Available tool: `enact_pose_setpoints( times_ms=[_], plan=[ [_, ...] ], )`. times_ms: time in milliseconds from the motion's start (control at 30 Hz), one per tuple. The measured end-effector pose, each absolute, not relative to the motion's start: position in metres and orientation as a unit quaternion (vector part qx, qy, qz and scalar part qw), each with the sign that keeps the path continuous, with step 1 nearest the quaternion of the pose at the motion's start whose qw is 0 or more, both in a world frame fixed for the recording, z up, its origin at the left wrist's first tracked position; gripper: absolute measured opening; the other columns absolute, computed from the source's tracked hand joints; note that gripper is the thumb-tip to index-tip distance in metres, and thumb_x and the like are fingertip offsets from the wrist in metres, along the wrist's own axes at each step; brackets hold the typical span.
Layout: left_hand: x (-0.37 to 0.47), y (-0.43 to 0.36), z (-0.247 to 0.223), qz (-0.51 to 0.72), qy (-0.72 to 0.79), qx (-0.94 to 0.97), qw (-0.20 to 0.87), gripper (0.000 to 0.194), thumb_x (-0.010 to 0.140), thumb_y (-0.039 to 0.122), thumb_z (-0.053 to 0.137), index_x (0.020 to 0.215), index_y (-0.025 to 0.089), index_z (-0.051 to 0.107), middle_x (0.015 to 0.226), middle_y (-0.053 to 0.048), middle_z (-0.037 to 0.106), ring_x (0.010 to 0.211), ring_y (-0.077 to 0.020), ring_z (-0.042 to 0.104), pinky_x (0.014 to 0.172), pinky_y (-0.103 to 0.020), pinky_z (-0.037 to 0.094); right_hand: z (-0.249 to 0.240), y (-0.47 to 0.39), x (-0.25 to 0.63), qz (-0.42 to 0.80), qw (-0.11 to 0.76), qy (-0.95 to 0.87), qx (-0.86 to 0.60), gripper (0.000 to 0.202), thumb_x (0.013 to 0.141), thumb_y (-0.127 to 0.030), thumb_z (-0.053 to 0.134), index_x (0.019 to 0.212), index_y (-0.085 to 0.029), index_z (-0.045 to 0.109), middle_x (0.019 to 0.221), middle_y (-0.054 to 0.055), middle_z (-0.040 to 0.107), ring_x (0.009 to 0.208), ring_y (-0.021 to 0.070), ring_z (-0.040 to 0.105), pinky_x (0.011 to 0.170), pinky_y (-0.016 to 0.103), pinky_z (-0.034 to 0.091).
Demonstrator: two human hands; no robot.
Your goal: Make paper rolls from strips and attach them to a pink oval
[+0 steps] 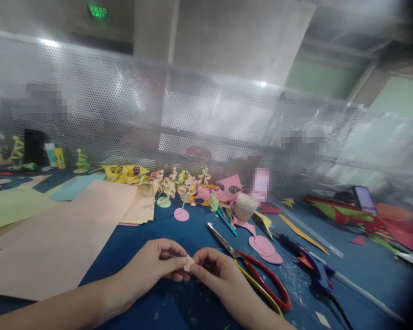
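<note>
Between the fingertips of both hands is a small peach paper piece (189, 263), partly covered by the fingers. My left hand (158, 263) pinches it from the left, and my right hand (220, 277) pinches it from the right. Close by on the right lie scissors (234, 251) with red and yellow handles, their blades pointing away to the upper left. Large peach paper sheets (72, 229) lie left of my left hand. A pink paper disc (181, 214) with a thin stick on it rests beyond the hands.
A blue glue gun (313, 270) with a cable lies at right, near pink ovals (265, 249). A white cup (245, 206) and small paper figures (179, 183) stand along a perforated screen (206, 114). A phone (365, 200) leans at far right.
</note>
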State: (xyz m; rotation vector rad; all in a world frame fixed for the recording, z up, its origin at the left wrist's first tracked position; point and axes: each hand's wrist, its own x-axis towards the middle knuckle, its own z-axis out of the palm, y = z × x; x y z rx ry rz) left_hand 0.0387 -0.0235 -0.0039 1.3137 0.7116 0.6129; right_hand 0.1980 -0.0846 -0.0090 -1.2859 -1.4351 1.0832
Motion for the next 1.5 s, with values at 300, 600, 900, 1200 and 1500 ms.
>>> enact_pose_setpoints(
  times_ms=[300,600,900,1200,1500],
  plan=[
    [0.039,-0.026,-0.006,0.291,0.281,0.639,0.654,0.012,0.071,0.026,0.061,0.079,0.017,0.059,0.064,0.0,0.064,0.061,-0.0136,0.061,0.062,-0.024,0.047,-0.005,-0.084,0.2,0.478,0.433,-0.575,-0.504,0.025,0.072,-0.038,0.062,0.073,-0.015,0.054,0.067,-0.002,0.053,0.062,0.0095,0.048,0.059,0.021,0.036],
    [0.04,-0.029,-0.002,0.288,0.285,0.659,0.634,0.01,0.072,0.025,0.059,0.077,0.017,0.057,0.061,0.004,0.059,0.059,-0.0117,0.057,0.06,-0.023,0.044,-0.001,-0.083,0.201,0.508,0.414,-0.566,-0.5,0.027,0.068,-0.04,0.066,0.071,-0.015,0.055,0.066,-0.003,0.055,0.06,0.0086,0.048,0.058,0.02,0.036],
    [0.04,-0.027,-0.009,0.287,0.273,0.683,0.614,0.015,0.072,0.025,0.062,0.083,0.016,0.058,0.068,0.003,0.061,0.067,-0.0122,0.058,0.066,-0.024,0.044,0.0,-0.082,0.201,0.507,0.421,-0.547,-0.516,0.029,0.062,-0.041,0.069,0.07,-0.015,0.057,0.064,-0.003,0.055,0.059,0.0088,0.048,0.058,0.02,0.036],
    [0.039,-0.027,-0.011,0.286,0.267,0.666,0.634,0.016,0.072,0.026,0.063,0.085,0.018,0.057,0.067,0.004,0.064,0.067,-0.0107,0.06,0.067,-0.022,0.045,-0.002,-0.081,0.201,0.536,0.445,-0.517,-0.497,0.031,0.06,-0.04,0.071,0.07,-0.015,0.056,0.068,-0.002,0.057,0.064,0.01,0.053,0.062,0.021,0.038],
    [0.041,-0.027,-0.013,0.299,0.274,0.662,0.63,0.016,0.073,0.029,0.061,0.083,0.018,0.056,0.066,0.003,0.064,0.067,-0.0124,0.061,0.067,-0.024,0.047,0.0,-0.081,0.199,0.521,0.436,-0.526,-0.512,0.031,0.063,-0.042,0.068,0.072,-0.014,0.057,0.066,-0.002,0.057,0.057,0.0078,0.047,0.057,0.02,0.036]
  ],
)
